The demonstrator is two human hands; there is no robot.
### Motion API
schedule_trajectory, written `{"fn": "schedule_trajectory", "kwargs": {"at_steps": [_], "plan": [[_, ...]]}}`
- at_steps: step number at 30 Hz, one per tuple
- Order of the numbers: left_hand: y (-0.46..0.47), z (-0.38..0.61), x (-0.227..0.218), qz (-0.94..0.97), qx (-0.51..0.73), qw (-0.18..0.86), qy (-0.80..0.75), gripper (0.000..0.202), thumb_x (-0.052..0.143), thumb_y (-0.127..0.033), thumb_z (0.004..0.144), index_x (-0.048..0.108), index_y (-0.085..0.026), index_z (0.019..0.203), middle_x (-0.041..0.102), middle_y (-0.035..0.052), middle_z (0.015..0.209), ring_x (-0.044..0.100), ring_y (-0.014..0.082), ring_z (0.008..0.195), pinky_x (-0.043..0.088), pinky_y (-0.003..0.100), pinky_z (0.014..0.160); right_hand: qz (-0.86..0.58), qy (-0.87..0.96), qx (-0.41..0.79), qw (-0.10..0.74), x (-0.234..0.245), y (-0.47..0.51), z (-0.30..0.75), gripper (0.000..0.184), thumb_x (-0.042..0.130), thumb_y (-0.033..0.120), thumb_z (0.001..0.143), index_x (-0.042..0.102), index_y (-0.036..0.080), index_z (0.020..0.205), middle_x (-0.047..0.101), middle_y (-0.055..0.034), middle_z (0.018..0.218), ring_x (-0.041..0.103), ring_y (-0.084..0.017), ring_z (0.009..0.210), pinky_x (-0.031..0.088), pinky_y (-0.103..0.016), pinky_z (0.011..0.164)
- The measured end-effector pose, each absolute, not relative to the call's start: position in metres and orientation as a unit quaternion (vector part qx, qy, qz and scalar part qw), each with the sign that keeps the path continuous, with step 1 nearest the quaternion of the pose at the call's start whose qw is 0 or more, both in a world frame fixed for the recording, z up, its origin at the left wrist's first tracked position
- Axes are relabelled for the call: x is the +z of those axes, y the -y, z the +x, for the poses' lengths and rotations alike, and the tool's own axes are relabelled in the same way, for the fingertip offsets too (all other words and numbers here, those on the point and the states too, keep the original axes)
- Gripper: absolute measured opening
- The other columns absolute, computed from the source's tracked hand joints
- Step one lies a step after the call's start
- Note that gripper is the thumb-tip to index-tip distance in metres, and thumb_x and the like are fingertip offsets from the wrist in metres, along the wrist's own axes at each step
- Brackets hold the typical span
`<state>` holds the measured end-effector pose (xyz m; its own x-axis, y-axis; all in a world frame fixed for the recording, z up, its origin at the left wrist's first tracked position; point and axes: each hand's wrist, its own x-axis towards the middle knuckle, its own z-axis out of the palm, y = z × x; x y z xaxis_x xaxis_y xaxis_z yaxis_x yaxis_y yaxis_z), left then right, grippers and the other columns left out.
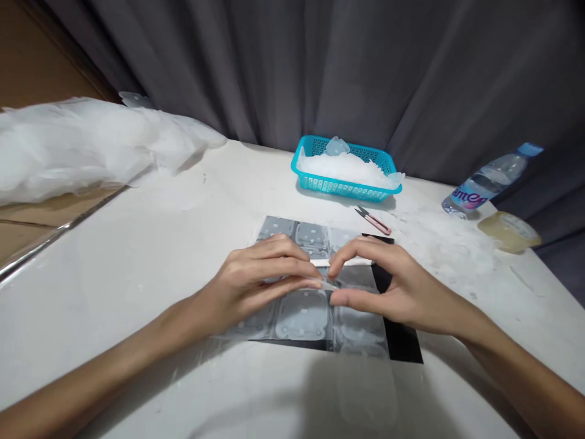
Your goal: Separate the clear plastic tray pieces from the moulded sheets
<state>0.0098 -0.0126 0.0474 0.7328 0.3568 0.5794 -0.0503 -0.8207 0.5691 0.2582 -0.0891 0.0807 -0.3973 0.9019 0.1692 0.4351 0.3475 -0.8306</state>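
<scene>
My left hand (269,271) is closed in a pinch on a small translucent plastic piece (328,285). My right hand (388,280) is beside it, thumb and forefinger apart around the piece's free end, with no clear contact. Below both hands lies a clear plastic sheet (301,314) with rows of rounded, dotted rectangles. Under the sheet a black backing (404,341) shows along the right and front edges. A thin white strip (359,261) crosses the sheet behind my fingertips. Pink-handled thread snips (375,221) rest just beyond the sheet, blades pointing left.
A turquoise basket (347,188) at the back holds translucent white pieces. Loose clear scraps (452,247) are scattered on the right, near a tilted-looking water bottle (489,180) and a yellowish container (509,233). White plastic bags (91,143) and cardboard (55,216) occupy the left.
</scene>
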Motion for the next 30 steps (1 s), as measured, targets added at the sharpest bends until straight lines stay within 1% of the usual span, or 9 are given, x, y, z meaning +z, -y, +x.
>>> {"fn": "schedule_trajectory", "kwargs": {"at_steps": [3,7,9,11,14,18,22,27,30], "plan": [[0.014,0.009,0.047,0.887,0.352,0.286,-0.09,0.025,0.074,-0.004,0.092,0.076,-0.017,0.113,0.074,0.0051,0.097,0.067,0.0145,0.088,0.055,0.025,0.08,-0.449,0.751,0.353,0.333,0.076,0.088,0.26,0.019,0.086,0.03,0.087,0.07,0.022,0.093,0.075,0.0016,0.098,0.068,-0.016,0.095,0.048,-0.03,0.092],[0.015,0.008,0.046,0.886,0.347,0.291,-0.098,0.023,0.074,-0.007,0.094,0.076,-0.018,0.114,0.074,0.0048,0.098,0.068,0.0144,0.089,0.055,0.025,0.081,-0.469,0.736,0.34,0.351,0.074,0.085,0.271,0.016,0.08,0.034,0.092,0.073,0.022,0.084,0.077,0.0004,0.088,0.068,-0.018,0.085,0.048,-0.032,0.085],[0.015,0.009,0.047,0.885,0.342,0.297,-0.109,0.021,0.073,-0.008,0.095,0.077,-0.018,0.113,0.074,0.0045,0.099,0.068,0.0142,0.089,0.055,0.025,0.081,-0.467,0.755,0.31,0.34,0.076,0.085,0.275,0.021,0.072,0.035,0.099,0.075,0.023,0.082,0.077,0.0005,0.084,0.068,-0.017,0.082,0.046,-0.032,0.086],[0.016,0.01,0.048,0.88,0.34,0.307,-0.124,0.017,0.072,-0.01,0.096,0.077,-0.019,0.109,0.075,0.0039,0.098,0.069,0.0141,0.089,0.056,0.025,0.08,-0.463,0.778,0.271,0.326,0.077,0.087,0.273,0.024,0.066,0.037,0.103,0.076,0.022,0.087,0.078,0.0,0.085,0.068,-0.016,0.082,0.046,-0.032,0.087],[0.018,0.013,0.048,0.867,0.353,0.316,-0.154,0.009,0.075,-0.015,0.094,0.075,-0.019,0.102,0.075,0.0023,0.093,0.069,0.0139,0.084,0.056,0.024,0.077,-0.461,0.797,0.242,0.306,0.072,0.092,0.264,0.02,0.074,0.042,0.097,0.072,0.021,0.097,0.076,-0.0003,0.09,0.068,-0.017,0.085,0.046,-0.031,0.084],[0.023,0.013,0.048,0.852,0.352,0.329,-0.208,0.015,0.08,-0.026,0.092,0.07,-0.018,0.1,0.073,0.0002,0.088,0.067,0.0126,0.077,0.054,0.023,0.072,-0.462,0.779,0.278,0.32,0.059,0.095,0.254,0.014,0.07,0.033,0.1,0.069,0.021,0.093,0.072,0.0015,0.084,0.065,-0.014,0.077,0.047,-0.027,0.075],[0.026,0.012,0.049,0.861,0.323,0.335,-0.207,0.03,0.085,-0.032,0.087,0.068,-0.019,0.107,0.072,0.001,0.093,0.069,0.0149,0.083,0.055,0.025,0.075,-0.474,0.729,0.324,0.372,0.052,0.094,0.25,0.015,0.073,0.031,0.098,0.07,0.021,0.087,0.071,0.0026,0.079,0.064,-0.012,0.072,0.048,-0.024,0.068],[0.024,0.012,0.043,0.857,0.353,0.314,-0.207,0.012,0.077,-0.022,0.094,0.069,-0.017,0.101,0.071,0.001,0.09,0.067,0.014,0.079,0.051,0.023,0.072,-0.469,0.684,0.385,0.405,0.047,0.088,0.251,0.024,0.081,0.037,0.09,0.067,0.019,0.083,0.068,0.0031,0.075,0.062,-0.011,0.066,0.049,-0.022,0.064],[0.022,0.011,0.04,0.857,0.364,0.308,-0.193,0.013,0.079,-0.02,0.092,0.07,-0.016,0.099,0.071,0.0018,0.089,0.067,0.0145,0.08,0.051,0.024,0.072,-0.464,0.683,0.425,0.37,0.044,0.083,0.255,0.031,0.082,0.044,0.088,0.066,0.019,0.08,0.068,0.0025,0.073,0.06,-0.011,0.065,0.048,-0.022,0.062]]}}
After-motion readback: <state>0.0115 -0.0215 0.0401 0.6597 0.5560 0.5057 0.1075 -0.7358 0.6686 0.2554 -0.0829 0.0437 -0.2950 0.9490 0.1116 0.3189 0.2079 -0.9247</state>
